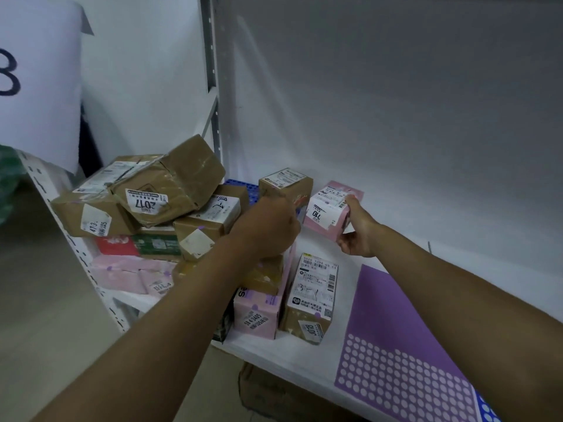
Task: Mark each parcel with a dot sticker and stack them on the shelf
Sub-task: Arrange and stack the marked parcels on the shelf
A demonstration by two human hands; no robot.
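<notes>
The brown parcels (137, 196) are of cardboard, wrapped in glossy clear tape that wrinkles and shines. The pink box (330, 213) looks of smooth matt card, with white paper labels on it. The purple sticker sheet (396, 330) is smooth paper with a slight sheen. The shelf (396, 239) is white, smooth and matt, and its upright post (211, 71) is grey painted metal with holes.

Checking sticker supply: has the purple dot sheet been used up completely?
No: the purple sticker sheet on the white shelf has many empty holes at its near end, but its far part remains solid purple.
</notes>
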